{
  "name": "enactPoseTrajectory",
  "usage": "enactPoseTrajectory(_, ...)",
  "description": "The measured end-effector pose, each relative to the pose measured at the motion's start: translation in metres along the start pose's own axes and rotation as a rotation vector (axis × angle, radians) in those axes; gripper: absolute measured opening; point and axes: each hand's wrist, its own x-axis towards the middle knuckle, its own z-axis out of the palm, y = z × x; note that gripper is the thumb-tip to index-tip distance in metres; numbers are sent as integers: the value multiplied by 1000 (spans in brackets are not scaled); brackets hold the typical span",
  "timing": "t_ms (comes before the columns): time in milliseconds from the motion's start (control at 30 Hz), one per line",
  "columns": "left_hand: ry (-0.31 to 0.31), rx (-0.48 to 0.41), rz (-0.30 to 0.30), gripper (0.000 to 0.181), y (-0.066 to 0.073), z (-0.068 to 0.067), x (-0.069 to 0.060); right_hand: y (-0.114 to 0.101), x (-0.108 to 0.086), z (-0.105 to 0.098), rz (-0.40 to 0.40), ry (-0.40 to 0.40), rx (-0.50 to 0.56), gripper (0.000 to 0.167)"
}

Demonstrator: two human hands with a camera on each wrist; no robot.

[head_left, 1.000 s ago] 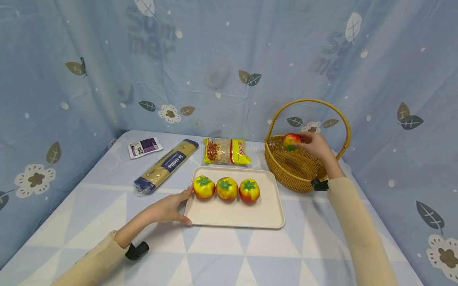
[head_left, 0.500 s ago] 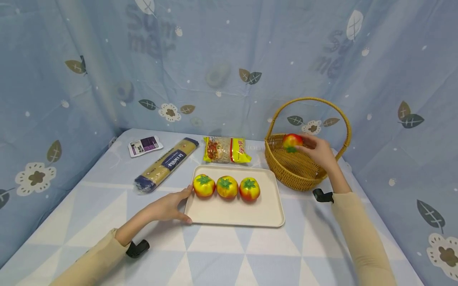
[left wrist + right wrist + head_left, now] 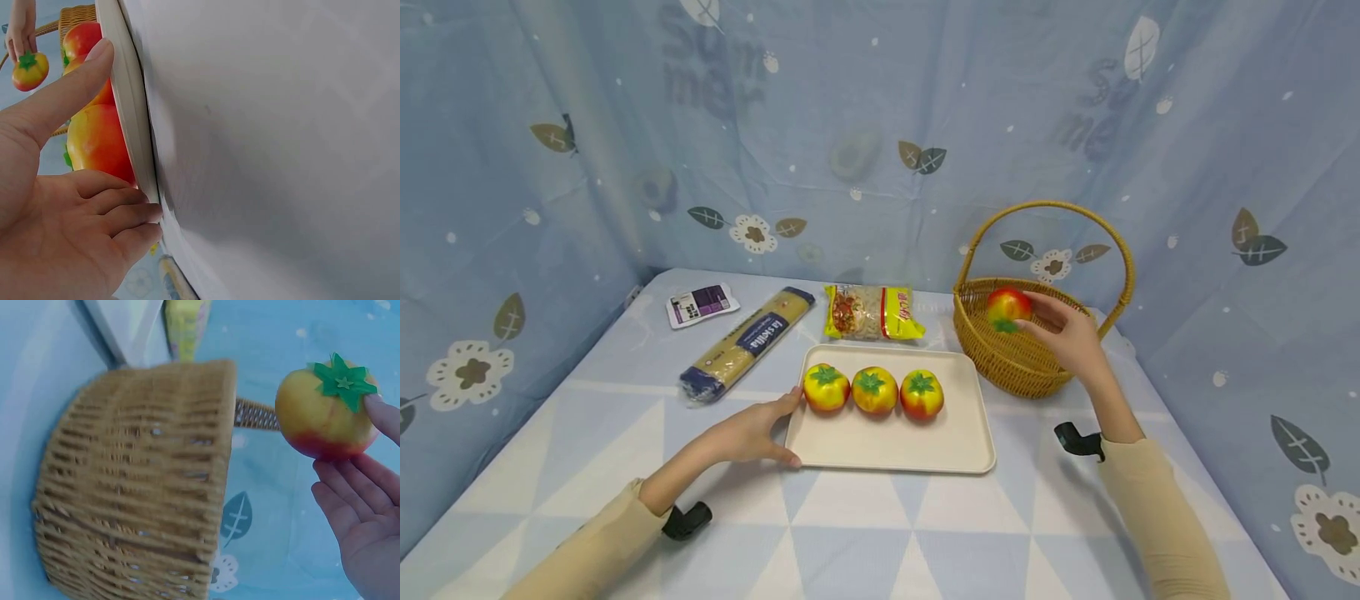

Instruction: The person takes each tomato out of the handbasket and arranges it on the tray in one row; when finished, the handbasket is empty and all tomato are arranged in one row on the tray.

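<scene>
My right hand [image 3: 1067,333] pinches a red-and-yellow tomato [image 3: 1007,310] with a green leafy top, thumb on one side and fingers on the other. The right wrist view shows that tomato [image 3: 328,412] held above the rim of a wicker basket [image 3: 137,481]. My left hand [image 3: 748,435] touches the left edge of a beige tray [image 3: 880,450] with its thumb and extended fingertips. Three similar tomatoes stand in a row on the tray: a left one [image 3: 826,388], a middle one [image 3: 875,392] and a right one [image 3: 922,395].
Behind the tray lies a yellow-ended noodle packet [image 3: 874,313]. Left of it are a long spaghetti packet [image 3: 748,343] and a small white-and-purple pouch [image 3: 702,306]. The basket's tall arched handle [image 3: 1045,204] stands upright. A blue patterned curtain [image 3: 820,125] surrounds the table.
My right hand has drawn slightly back toward me and lower, still holding the tomato over the basket. The left hand and tray stay where they were.
</scene>
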Motion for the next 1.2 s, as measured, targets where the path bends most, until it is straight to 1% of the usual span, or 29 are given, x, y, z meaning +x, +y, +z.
enactPoseTrajectory(67,1,2,7,112,0,0,0,-4,-6,3,0,-4,16,57)
enactPoseTrajectory(133,-2,-4,-1,112,0,-1,0,-6,-12,7,6,-16,39,58)
enactPoseTrajectory(200,-4,-3,-1,112,-1,-1,-1,-9,-18,10,19,-29,80,57)
enactPoseTrajectory(367,-5,6,-1,111,0,-2,1,-9,-33,17,18,-85,177,55)
enactPoseTrajectory(433,-5,10,2,111,0,-2,1,-8,-38,19,6,-110,196,54)
enactPoseTrajectory(533,-5,9,2,111,0,-2,1,-7,-42,23,-11,-145,214,53)
enactPoseTrajectory(767,10,20,25,111,-1,0,0,-6,-46,30,-32,-238,266,50)
enactPoseTrajectory(967,8,21,21,112,-1,0,0,-4,-48,32,-9,-293,277,50)
enactPoseTrajectory(1067,6,25,15,112,-1,0,-1,0,-50,34,11,-316,265,50)
enactPoseTrajectory(1200,4,25,17,112,0,-1,0,5,-54,39,34,-341,225,50)
